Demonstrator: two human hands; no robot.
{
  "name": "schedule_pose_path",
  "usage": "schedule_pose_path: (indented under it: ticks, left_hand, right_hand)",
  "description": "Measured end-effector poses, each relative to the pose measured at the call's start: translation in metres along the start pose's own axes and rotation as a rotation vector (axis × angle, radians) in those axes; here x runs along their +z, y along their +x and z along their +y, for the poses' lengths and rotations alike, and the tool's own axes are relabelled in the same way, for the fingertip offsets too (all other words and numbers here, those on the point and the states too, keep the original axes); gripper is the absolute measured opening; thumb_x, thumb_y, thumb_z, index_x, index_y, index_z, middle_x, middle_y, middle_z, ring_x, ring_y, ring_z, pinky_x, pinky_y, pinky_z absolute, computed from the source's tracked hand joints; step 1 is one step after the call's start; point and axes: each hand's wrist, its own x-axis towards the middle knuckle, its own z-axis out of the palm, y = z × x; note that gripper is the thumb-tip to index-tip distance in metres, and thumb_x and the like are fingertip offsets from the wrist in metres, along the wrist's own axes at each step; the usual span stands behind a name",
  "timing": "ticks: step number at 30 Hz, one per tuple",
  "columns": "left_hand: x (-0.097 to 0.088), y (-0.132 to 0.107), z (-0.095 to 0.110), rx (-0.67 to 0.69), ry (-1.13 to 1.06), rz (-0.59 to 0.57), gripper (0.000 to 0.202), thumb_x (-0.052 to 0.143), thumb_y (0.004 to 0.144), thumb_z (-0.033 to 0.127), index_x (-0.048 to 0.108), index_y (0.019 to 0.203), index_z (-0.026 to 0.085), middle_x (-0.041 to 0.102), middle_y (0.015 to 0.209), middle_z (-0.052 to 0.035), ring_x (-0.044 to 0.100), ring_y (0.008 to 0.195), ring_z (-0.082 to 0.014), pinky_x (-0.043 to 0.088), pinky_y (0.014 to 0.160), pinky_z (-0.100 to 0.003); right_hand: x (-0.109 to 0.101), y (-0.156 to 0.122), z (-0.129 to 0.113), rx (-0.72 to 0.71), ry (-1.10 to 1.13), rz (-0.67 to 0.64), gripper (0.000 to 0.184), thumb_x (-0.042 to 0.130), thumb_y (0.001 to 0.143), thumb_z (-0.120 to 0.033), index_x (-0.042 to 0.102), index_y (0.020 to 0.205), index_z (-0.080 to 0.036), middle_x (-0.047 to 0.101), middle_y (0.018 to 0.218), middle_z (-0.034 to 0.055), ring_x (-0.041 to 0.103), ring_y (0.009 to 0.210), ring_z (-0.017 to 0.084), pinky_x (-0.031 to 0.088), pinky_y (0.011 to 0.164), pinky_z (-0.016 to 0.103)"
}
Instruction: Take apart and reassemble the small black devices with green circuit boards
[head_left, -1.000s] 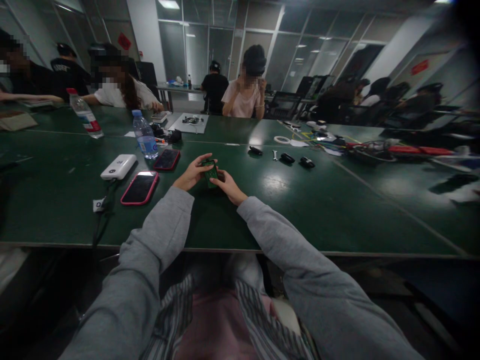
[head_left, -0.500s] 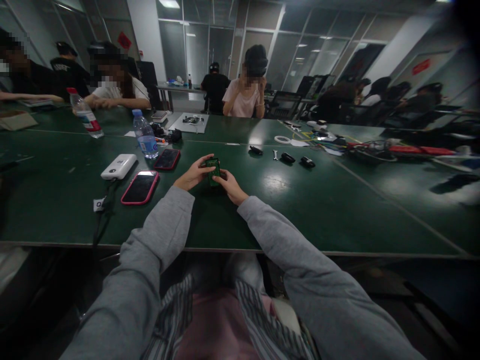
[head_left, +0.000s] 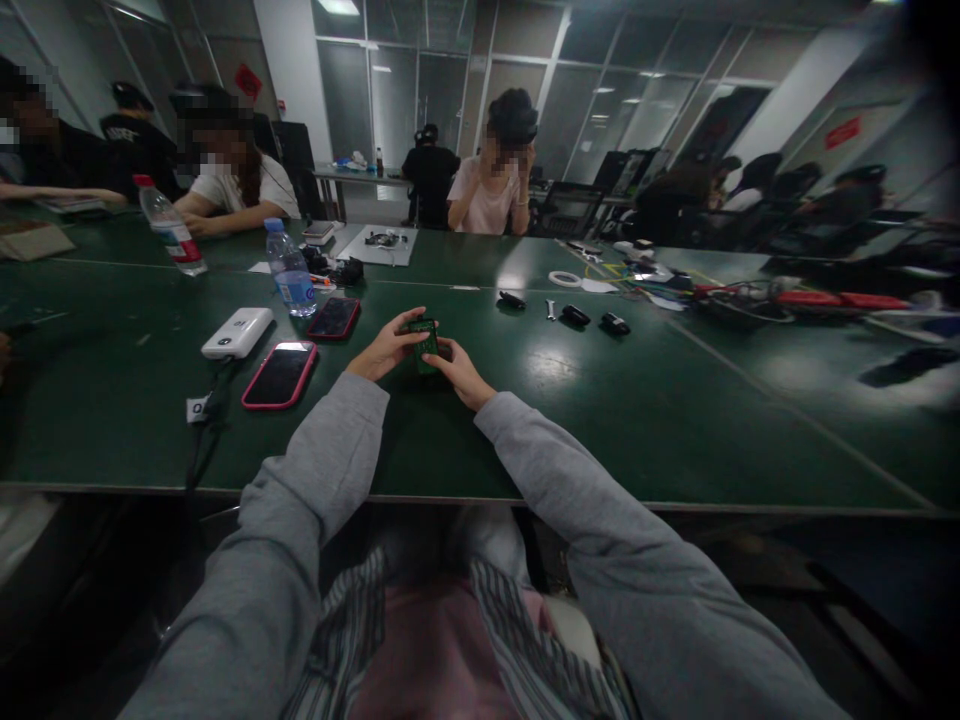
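Observation:
Between my two hands is a small green circuit board (head_left: 426, 352) with a dark edge, held tilted just over the green table (head_left: 420, 450). My left hand (head_left: 386, 345) grips its left side, with the thumb across the upper face. At the lower right, my right hand (head_left: 461, 370) pinches it, thumb on the face and the other fingers behind. The board's underside and the fingers behind it are hidden. A phone in a pink case (head_left: 280, 376) and a darker red-edged phone (head_left: 334, 318) lie left of my hands.
A white power bank (head_left: 238, 333) with a cable lies at left, near a blue-capped water bottle (head_left: 290, 270) and a red-capped bottle (head_left: 172, 230). To the right are a small wrench (head_left: 550, 311), black plastic pieces (head_left: 575, 316) and tangled wires (head_left: 742, 300). Several people sit around.
My hands stay nearly in place; the board and my right thumb have shifted very slightly. Across the table at left, a person's arms have moved.

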Motion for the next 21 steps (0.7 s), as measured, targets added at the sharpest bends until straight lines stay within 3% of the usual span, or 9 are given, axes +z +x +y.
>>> schedule_pose_path:
  ticks: [21]
  left_hand:
    - [-0.0004,0.0,0.0029,-0.002,0.026,-0.016,0.065,0.08,0.067,0.011,0.061,0.129,0.018,0.069,0.118,-0.0113,0.066,0.109,-0.0244,0.044,0.104,-0.043]
  right_hand:
    - [-0.002,0.0001,0.0007,-0.017,-0.022,-0.024,0.059,0.082,0.067,-0.035,0.053,0.115,-0.019,0.062,0.122,0.0083,0.059,0.117,0.021,0.046,0.109,0.042]
